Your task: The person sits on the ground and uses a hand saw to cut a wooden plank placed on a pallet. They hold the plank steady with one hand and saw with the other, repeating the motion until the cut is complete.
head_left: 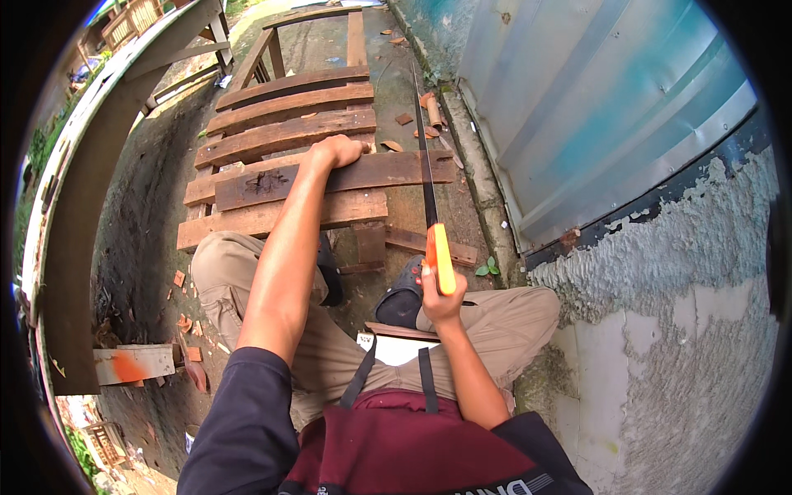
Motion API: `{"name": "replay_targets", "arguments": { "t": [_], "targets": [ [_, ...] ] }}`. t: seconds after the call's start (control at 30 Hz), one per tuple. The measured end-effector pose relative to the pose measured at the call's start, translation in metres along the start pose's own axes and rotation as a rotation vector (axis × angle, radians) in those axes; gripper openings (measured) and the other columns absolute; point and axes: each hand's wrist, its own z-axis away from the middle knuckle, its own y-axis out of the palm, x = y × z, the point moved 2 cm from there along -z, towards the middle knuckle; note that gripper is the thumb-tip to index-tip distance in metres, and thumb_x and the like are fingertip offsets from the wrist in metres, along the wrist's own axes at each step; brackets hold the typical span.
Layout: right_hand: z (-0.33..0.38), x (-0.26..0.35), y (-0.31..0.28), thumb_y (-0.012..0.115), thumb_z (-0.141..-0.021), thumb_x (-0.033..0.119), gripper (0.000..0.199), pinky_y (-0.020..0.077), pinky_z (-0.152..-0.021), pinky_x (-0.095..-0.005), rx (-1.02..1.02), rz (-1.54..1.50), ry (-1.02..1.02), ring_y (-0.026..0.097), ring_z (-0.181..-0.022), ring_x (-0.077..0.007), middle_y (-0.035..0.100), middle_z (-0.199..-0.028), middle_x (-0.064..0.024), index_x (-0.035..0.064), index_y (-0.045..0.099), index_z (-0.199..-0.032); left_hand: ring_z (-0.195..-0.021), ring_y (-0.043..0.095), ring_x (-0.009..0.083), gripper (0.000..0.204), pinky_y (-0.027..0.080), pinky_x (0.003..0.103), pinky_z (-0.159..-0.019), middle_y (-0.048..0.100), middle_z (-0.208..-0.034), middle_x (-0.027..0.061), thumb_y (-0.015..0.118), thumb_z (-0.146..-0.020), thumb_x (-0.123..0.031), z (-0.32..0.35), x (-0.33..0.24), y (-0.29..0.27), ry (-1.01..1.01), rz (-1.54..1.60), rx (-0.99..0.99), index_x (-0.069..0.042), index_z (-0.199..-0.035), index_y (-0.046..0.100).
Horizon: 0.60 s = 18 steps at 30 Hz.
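Low in the middle of the frame, my right hand point(441, 301) is clamped around the smooth orange handle point(440, 257) of a handsaw point(426, 165). Its thin dark blade runs straight up the frame from my grip, long axis pointing away from me, crossing the right end of the dark plank point(363, 173). So the wood lies ahead and to the left of the saw hand. Higher, just left of centre, my left hand point(337, 153) is closed in a fist over that plank's top edge, pressing it down — it is the nearer hand to the wood. The plank is rough and weathered, lying crosswise on a slatted pallet point(285, 111); beyond, corrugated metal sheet point(594, 107) fills the upper right.
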Motion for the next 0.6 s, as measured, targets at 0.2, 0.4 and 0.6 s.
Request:
{"name": "replay_targets", "arguments": {
  "t": [0.2, 0.4, 0.6],
  "targets": [
    [0.115, 0.04, -0.071, 0.063, -0.087, 0.005, 0.013, 0.0479, -0.051, -0.0343, 0.094, 0.198, -0.042, 0.064, -0.051, -0.0253, 0.062, -0.064, -0.0151, -0.0042, 0.065, -0.078, -0.138, 0.049, 0.0358, 0.068, 0.036, 0.045, -0.115, 0.051, -0.148, 0.0196, 0.049, -0.093, -0.054, 0.038, -0.029, -0.008, -0.094, -0.014, -0.008, -0.004, -0.136, 0.061],
    [0.0, 0.001, -0.012, 0.067, -0.09, 0.009, 0.023, 0.0354, -0.046, -0.0324, -0.023, -0.046, 0.079, 0.047, -0.046, -0.0118, 0.049, -0.052, -0.0046, 0.0006, 0.058, -0.07, -0.139, 0.048, 0.0339, 0.066, 0.036, 0.044, -0.115, 0.051, -0.15, 0.0166, 0.046, -0.095, -0.055, 0.03, -0.035, -0.011, -0.074, 0.011, 0.005, -0.007, -0.137, 0.061],
    [-0.015, 0.004, 0.003, 0.065, -0.09, 0.007, 0.023, 0.0373, -0.045, -0.0353, -0.044, 0.01, -0.004, 0.048, -0.042, -0.0185, 0.049, -0.052, -0.0082, 0.0004, 0.055, -0.071, -0.139, 0.047, 0.036, 0.064, 0.037, 0.044, -0.114, 0.051, -0.149, 0.0191, 0.047, -0.096, -0.052, 0.034, -0.032, -0.014, -0.028, -0.014, 0.022, -0.005, -0.137, 0.06]
  ]
}}
